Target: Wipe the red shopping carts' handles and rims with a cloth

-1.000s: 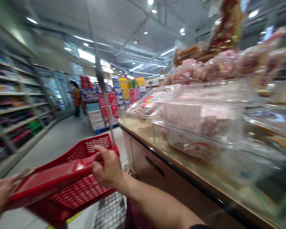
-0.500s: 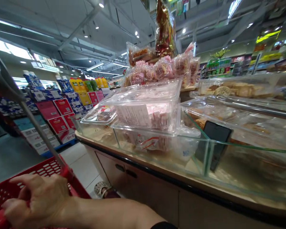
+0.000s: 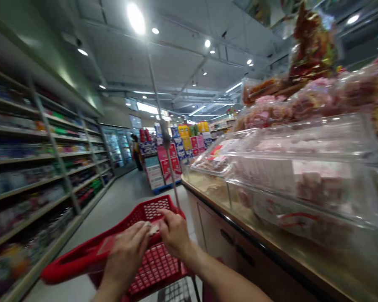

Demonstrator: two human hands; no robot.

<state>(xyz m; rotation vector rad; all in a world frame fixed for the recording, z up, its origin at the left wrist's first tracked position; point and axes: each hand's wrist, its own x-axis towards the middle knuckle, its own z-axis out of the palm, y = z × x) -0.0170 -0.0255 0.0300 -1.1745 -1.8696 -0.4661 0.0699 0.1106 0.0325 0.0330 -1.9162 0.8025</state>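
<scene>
My left hand (image 3: 126, 249) and my right hand (image 3: 175, 231) are close together over a red shopping cart (image 3: 159, 262). Between their fingertips is a small whitish piece (image 3: 153, 229), blurred, its kind unclear. The fingers of my left hand are bent and pressed together at one side of it. From the other side, my right thumb and fingers curl in against it. The cart's thick red handle (image 3: 72, 264) extends to the left, apart from my right hand. A thin metal pole (image 3: 171, 172) rises from the cart's far corner.
At right stands a counter (image 3: 208, 209) with a glass rim, carrying clear plastic boxes (image 3: 302, 167) and bagged snacks (image 3: 271, 111). Stocked shelves (image 3: 40, 147) line the left. Stacked cartons (image 3: 170, 159) stand ahead, and a person (image 3: 136, 152) is farther down the aisle.
The view has swung left, towards the aisle. My right hand has moved off the red cart handle, and my left hand has come into view beside it with the whitish piece between them.
</scene>
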